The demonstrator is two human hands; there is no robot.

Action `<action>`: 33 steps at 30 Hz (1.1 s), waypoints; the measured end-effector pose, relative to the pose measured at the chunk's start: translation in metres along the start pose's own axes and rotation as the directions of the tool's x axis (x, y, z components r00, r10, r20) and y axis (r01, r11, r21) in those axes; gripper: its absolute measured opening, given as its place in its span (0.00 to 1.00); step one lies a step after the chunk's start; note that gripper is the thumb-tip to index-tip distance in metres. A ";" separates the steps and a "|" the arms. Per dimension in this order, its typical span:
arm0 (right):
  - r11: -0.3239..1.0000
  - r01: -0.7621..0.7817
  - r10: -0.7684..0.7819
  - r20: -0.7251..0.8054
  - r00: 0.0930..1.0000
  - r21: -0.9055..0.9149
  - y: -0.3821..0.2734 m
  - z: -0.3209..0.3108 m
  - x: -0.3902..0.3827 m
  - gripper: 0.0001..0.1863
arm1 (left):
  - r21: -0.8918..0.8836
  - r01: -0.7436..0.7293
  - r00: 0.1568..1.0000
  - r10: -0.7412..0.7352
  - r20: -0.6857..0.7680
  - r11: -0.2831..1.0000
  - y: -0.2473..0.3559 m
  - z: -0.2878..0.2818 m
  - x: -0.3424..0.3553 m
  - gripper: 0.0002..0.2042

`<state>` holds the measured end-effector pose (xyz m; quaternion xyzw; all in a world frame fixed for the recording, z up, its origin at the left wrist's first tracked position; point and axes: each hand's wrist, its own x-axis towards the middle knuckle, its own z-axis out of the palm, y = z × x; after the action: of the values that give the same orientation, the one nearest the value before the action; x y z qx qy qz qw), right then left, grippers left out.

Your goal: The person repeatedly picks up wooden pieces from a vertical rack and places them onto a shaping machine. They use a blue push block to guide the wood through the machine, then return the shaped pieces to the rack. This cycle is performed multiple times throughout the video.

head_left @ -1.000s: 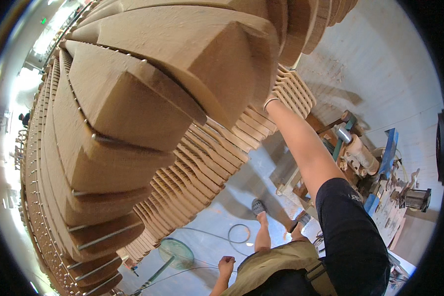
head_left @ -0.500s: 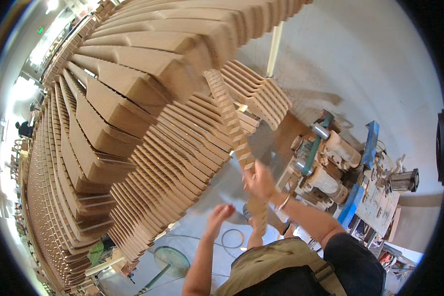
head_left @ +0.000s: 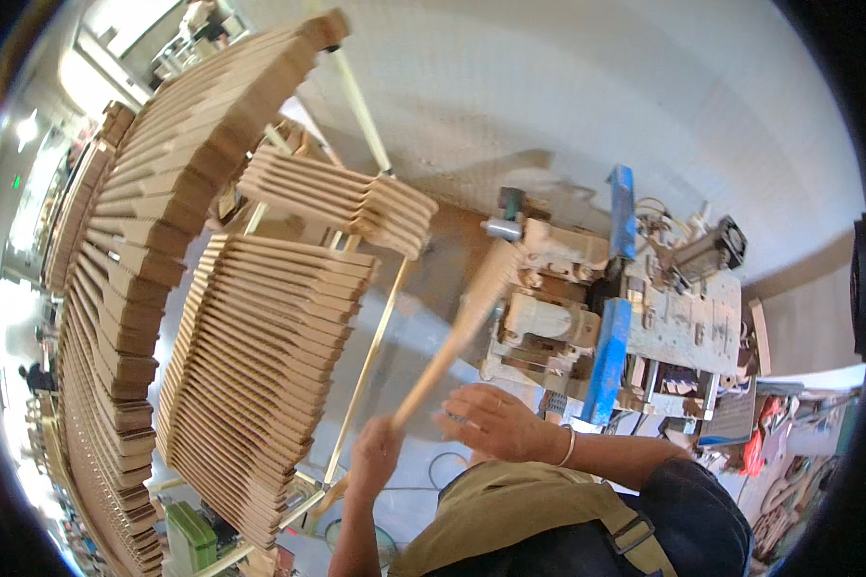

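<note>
My left hand (head_left: 375, 460) grips the near end of a long flat wooden slat (head_left: 459, 332), which points up and away toward a woodworking machine (head_left: 558, 288). My right hand (head_left: 496, 423) hovers just right of the slat's lower end with fingers spread, holding nothing; a thin bangle sits on that wrist. Tall stacks of curved wooden pieces (head_left: 250, 365) stand to my left, a little apart from the slat.
A smaller pile of shaped wood (head_left: 342, 197) rests on a metal-framed rack (head_left: 361, 361). The machine has blue parts (head_left: 608, 361) and a motor. A white wall (head_left: 597, 87) rises behind. A green crate (head_left: 191, 539) and cables lie on the floor.
The view has swung from the overhead stacks toward the machine. The slat came off the stack, held first in my right hand, and is now in my left; my right hand has let go.
</note>
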<state>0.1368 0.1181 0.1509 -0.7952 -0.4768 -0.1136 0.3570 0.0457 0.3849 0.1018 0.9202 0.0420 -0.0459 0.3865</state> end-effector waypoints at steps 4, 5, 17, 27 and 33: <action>0.982 -0.062 0.104 0.244 0.964 -0.176 -0.005 -0.017 -0.065 0.26 | 0.132 -0.293 0.948 0.270 0.168 0.947 0.069 0.032 -0.009 0.09; 0.975 -0.129 0.202 0.469 0.860 -0.183 -0.007 -0.028 -0.080 0.28 | 0.148 -0.334 0.926 0.295 0.235 0.931 0.083 0.042 -0.008 0.09; 0.693 -0.714 0.654 0.326 0.683 0.103 0.053 -0.217 -0.270 0.27 | 0.016 -0.711 0.703 0.711 -0.011 0.703 0.258 0.236 0.022 0.18; 0.311 -0.938 0.878 0.331 0.346 0.155 0.196 -0.274 -0.356 0.30 | 0.340 -0.442 0.897 0.419 0.144 0.830 0.237 0.375 0.028 0.31; 0.481 -0.876 0.828 0.309 0.468 0.035 0.245 -0.266 -0.363 0.22 | 0.263 -0.373 0.927 0.346 0.145 0.890 0.231 0.376 0.027 0.28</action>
<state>0.1965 -0.3788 0.0410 -0.8962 -0.0637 0.2269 0.3758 0.0794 -0.0440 0.0002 0.9548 -0.1546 -0.0226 0.2530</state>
